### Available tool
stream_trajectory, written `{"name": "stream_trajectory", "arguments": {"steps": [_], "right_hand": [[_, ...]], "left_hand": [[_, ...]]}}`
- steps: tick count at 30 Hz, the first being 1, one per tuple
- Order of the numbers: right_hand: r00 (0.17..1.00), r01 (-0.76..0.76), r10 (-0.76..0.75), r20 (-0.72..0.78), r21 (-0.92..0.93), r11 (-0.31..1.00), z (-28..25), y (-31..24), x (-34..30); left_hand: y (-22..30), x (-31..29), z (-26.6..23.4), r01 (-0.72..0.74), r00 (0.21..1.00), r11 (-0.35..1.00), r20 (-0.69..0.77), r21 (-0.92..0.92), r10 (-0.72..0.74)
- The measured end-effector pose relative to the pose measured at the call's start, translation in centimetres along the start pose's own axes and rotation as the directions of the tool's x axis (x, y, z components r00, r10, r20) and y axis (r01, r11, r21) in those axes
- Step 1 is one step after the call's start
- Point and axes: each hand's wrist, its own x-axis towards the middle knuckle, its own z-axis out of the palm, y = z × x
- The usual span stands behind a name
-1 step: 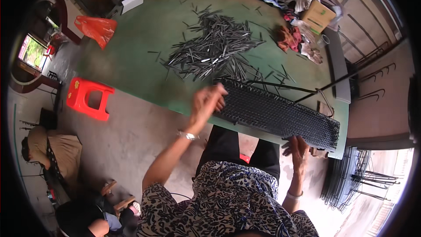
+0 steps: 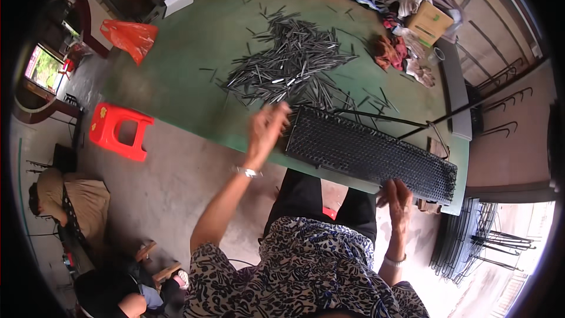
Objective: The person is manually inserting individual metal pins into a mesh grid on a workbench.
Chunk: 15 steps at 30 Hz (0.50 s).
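Observation:
A long black perforated rack (image 2: 371, 152), dense with small holes, lies slanted along the near edge of the green table. My left hand (image 2: 266, 132) is just off the rack's left end, close to a heap of thin black sticks (image 2: 294, 53). Motion smears its fingers, so what they hold, if anything, is unclear. At the rack's near right edge, my right hand (image 2: 399, 200) has its fingers bent and drawn together. Anything between them is too small or hidden to make out.
A thin black rod (image 2: 450, 112) crosses beyond the rack. Cloths (image 2: 388, 53) and a cardboard box (image 2: 429, 22) lie at the far right. An orange plastic bag (image 2: 130, 38) rests at the table's left, above a red stool (image 2: 122, 132). Another person (image 2: 115, 288) sits at lower left.
My left hand has moved left, away from the rack's left end, uncovering that corner. The fingers of my right hand have come closer together. The rack looks nearly unmoved.

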Motion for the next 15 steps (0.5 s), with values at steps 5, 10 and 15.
{"name": "stream_trajectory", "arguments": {"steps": [5, 10, 15], "right_hand": [[0.983, 0.170, -0.152, 0.107, -0.193, 0.966, 7.4, -2.7, 4.6], [0.942, 0.261, -0.168, 0.290, -0.322, 0.910, 11.1, -4.0, 5.1], [0.951, 0.106, -0.016, 0.308, -0.278, 0.955, 11.5, -2.4, 4.9]], "left_hand": [[-7.2, 11.6, -7.2, -0.194, 0.933, 0.538, -0.015, 0.820, 0.360], [-8.3, 18.5, -8.5, -0.372, 0.927, 0.325, 0.331, 0.870, 0.174], [-9.0, 21.5, -8.1, -0.376, 0.906, 0.287, 0.414, 0.881, -0.083]]}}
